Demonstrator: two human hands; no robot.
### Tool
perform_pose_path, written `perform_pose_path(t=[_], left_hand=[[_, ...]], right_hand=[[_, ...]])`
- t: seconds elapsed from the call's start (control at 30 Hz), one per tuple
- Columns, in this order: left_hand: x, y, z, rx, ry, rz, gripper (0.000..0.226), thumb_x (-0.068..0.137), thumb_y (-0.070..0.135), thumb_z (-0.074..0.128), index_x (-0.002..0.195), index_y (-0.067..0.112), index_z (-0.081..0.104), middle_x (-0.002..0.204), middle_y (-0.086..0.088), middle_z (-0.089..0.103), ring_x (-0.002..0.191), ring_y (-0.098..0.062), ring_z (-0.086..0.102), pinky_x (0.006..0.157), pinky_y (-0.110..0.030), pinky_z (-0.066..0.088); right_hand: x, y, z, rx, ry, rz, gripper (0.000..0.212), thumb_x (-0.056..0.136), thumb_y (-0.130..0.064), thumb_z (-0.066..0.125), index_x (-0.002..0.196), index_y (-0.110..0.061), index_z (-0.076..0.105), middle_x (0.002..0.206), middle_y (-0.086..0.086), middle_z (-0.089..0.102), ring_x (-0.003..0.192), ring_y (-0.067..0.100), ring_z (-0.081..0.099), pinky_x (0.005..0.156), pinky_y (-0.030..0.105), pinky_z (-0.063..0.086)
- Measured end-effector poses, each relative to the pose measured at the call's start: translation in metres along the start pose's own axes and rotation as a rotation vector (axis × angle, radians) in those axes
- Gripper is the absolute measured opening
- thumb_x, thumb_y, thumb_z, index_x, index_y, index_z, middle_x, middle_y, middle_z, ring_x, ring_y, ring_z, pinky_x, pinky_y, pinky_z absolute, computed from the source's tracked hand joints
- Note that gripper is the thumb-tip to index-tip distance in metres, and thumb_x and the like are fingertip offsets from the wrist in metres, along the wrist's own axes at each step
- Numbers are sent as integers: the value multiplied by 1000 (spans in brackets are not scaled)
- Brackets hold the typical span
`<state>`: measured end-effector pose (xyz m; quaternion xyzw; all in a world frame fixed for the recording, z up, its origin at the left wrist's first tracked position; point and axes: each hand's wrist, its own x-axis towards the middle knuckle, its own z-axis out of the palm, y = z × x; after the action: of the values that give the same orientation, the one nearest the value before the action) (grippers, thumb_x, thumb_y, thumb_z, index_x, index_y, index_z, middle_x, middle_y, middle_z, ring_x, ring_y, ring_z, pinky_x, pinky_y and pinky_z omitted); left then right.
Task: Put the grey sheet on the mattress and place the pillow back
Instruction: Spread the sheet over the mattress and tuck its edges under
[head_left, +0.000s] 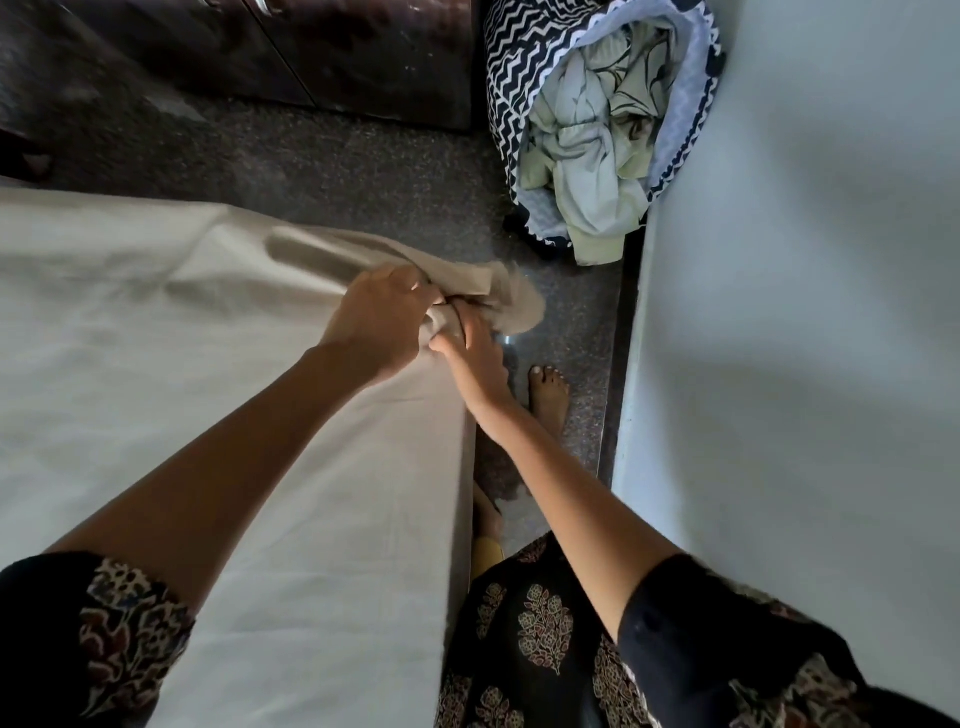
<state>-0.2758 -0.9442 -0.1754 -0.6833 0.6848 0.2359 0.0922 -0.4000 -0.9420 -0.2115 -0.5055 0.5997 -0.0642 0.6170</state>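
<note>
At the near corner of the mattress (itself hidden under cloth), both hands are working the same bunch of fabric. The grey sheet (156, 322) is lying spread over the top and draping down the side facing the person. It is looking fairly flat, with a few creases running toward the corner. The left hand (379, 317) is gripping from above with fingers curled over gathered cloth, probably taking up slack so the top pulls taut. The right hand (472, 348) is pinching the fold just below it, touching the left, likely lining up the corner for a tuck. A loose flap (514, 301) is hanging past both hands over the floor (363, 171); it is blurred, so I can't tell its edge. My read is that the sheet is mostly on and this corner isn't secured yet. I can't pick out the pillow. It may be in the bundle of bedding (597, 130) sitting by the wall (805, 312), well apart from the hands, but I can't confirm that. A bare foot (548, 395) is standing in the narrow gap beside the bed, so tuck room is looking tight.
</note>
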Motion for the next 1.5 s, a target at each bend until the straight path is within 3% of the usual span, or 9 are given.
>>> perform_pose_path(t=[0.13,0.43,0.63,0.73,0.93,1.07,1.23,1.33,1.5], left_hand=[[3,1,0,-7,-28,1,40,88,25,60,126,12,54,121,-13,56,113,-32,49,98,-40,36],[-2,5,-6,-243,95,4,40,83,16,65,122,23,56,118,-4,62,109,-27,54,94,-38,41],[-12,4,12,20,224,39,41,62,3,81,102,7,72,81,-19,62,74,-39,61,61,-39,52],[-13,8,11,24,251,37,35,65,-8,69,98,3,71,83,-20,62,77,-40,60,64,-42,52],[-12,7,14,-132,254,-28,31,78,-8,56,106,4,64,104,-16,64,99,-36,57,85,-48,49],[-11,6,12,-151,266,-15,25,80,-7,57,102,3,64,97,-18,63,94,-38,56,82,-47,46],[-9,7,12,-138,274,-9,28,81,-9,56,104,3,65,97,-19,64,92,-38,58,81,-45,45],[-11,3,14,-147,299,-6,28,78,-10,56,102,3,65,93,-19,64,88,-40,59,77,-47,47],[-7,1,20,-91,267,-20,30,81,-5,52,105,8,64,96,-16,63,90,-38,58,79,-47,45]], right_hand=[[20,5,-6,79,-227,154,82,44,-54,53,124,-32,49,135,-4,45,128,21,38,110,47,28],[42,-18,-50,47,-656,185,47,70,-22,73,114,-31,60,120,-9,62,112,6,53,95,20,37],[7,4,-31,91,-1,0,38,70,-27,78,102,-14,63,98,-1,64,89,6,58,80,17,46],[-8,8,-24,55,205,-163,40,80,-25,71,113,-5,60,110,3,60,101,12,56,86,24,45],[3,-15,-12,115,-23,-75,29,88,-26,52,101,-4,67,90,-4,66,85,-9,54,80,8,40],[34,-1,-7,81,-48,168,38,68,-46,33,78,-23,62,111,14,65,113,29,54,104,48,35],[29,-24,-11,-59,-93,215,48,100,-32,25,130,-5,50,138,17,47,131,29,36,111,43,21],[31,-16,-18,131,-150,242,39,101,-23,32,129,-4,52,125,12,56,118,24,49,100,32,38],[29,19,-28,481,258,182,23,92,2,47,107,2,64,105,14,60,89,19,56,73,17,45]])
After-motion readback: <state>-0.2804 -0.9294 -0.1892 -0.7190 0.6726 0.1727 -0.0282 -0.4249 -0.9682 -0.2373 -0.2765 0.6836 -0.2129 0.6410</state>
